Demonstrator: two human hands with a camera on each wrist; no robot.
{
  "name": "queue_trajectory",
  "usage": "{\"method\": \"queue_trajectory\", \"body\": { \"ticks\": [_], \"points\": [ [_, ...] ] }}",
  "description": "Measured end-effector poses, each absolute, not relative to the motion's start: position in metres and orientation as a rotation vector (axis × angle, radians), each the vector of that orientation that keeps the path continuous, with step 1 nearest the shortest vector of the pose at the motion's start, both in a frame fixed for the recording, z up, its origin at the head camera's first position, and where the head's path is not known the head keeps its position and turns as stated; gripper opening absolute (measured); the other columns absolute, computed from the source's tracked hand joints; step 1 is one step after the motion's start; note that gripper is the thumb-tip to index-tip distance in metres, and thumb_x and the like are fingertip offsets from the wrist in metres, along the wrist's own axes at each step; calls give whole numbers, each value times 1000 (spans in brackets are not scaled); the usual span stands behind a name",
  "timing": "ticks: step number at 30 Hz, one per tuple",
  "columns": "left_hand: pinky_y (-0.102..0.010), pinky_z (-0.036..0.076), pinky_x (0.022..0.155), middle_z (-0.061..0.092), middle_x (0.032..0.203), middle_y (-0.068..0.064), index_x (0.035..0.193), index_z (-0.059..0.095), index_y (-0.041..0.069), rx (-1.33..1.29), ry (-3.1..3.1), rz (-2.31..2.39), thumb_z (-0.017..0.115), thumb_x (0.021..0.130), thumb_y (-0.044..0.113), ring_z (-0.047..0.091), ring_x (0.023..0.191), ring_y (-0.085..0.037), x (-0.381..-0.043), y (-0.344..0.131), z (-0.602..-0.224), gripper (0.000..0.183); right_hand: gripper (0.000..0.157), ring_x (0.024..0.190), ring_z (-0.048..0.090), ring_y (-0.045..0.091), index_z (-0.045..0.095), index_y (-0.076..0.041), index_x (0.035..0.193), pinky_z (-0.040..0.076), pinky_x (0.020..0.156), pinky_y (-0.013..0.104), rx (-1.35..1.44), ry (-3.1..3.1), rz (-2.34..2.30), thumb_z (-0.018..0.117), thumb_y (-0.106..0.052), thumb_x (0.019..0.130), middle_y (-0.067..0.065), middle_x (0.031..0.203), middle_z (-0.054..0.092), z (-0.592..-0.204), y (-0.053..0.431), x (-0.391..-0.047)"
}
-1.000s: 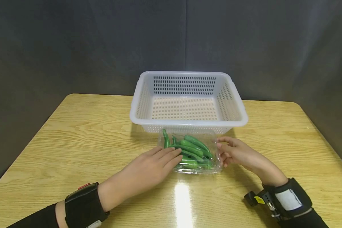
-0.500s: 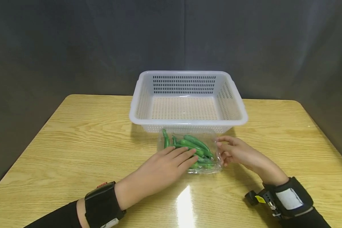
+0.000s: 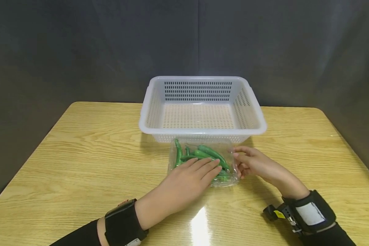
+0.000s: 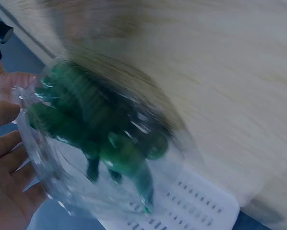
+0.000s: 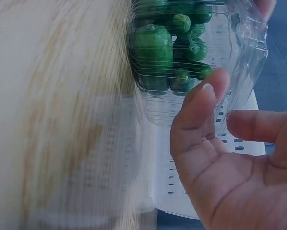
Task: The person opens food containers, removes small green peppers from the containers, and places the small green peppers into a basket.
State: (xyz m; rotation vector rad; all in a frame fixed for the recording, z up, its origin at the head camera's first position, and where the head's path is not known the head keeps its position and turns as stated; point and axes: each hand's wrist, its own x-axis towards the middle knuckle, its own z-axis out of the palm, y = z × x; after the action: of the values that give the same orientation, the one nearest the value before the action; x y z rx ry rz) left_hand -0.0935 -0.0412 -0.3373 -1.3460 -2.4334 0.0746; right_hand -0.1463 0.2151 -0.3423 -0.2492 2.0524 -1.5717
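A clear plastic clamshell box point(image 3: 222, 182) holds several long, smooth green vegetables point(image 3: 212, 152) that look like chili peppers. My left hand point(image 3: 186, 182) lies across the box's top, fingers straight and pointing right, covering its near left part. At the right side, my right hand point(image 3: 256, 165) pinches the box's edge. The right wrist view shows the plastic rim between the thumb and fingers of the right hand point(image 5: 239, 177). In the left wrist view, the left hand point(image 4: 9, 182) touches the clear plastic, and the picture is blurred.
Right behind the box stands a white perforated basket point(image 3: 203, 132) with nothing in it. Both are on a light wooden table point(image 3: 80, 150), backed by a dark curtain point(image 3: 110, 51). Each wrist wears a black strap point(image 3: 310, 210).
My left hand has slid to the right across the top of the box. The right hand and the basket have stayed in place.
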Motion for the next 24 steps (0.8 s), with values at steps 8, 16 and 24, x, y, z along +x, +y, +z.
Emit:
{"method": "queue_trajectory", "body": {
  "ticks": [8, 16, 24],
  "points": [
    [-35, 40, 111, 44, 152, -3, 148, 45, 11, -1289, -2509, 153, 51, 103, 13, 43, 138, -18, -92, -19, -338, 46, 47, 63, 56, 13, 24, 17, 144, 51, 59, 27, -252, 2047, -1575, 34, -10, 107, 4, 78, 56, -342, 216, -146],
    [-35, 42, 109, 43, 153, -4, 149, 45, 11, -1257, -2513, 268, 53, 101, 11, 45, 136, -18, -90, 1, -335, 48, 47, 63, 57, 11, 24, 17, 144, 50, 58, 25, -235, 2039, -1581, 34, -10, 107, 3, 77, 57, -341, 216, -146],
    [-35, 42, 109, 45, 151, -3, 148, 47, 12, -1266, -2523, 292, 50, 104, 15, 44, 137, -17, -90, 13, -334, 44, 49, 67, 58, 10, 21, 19, 145, 52, 60, 24, -244, 2032, -1581, 32, -9, 106, 3, 87, 63, -341, 217, -146]
  ]
}}
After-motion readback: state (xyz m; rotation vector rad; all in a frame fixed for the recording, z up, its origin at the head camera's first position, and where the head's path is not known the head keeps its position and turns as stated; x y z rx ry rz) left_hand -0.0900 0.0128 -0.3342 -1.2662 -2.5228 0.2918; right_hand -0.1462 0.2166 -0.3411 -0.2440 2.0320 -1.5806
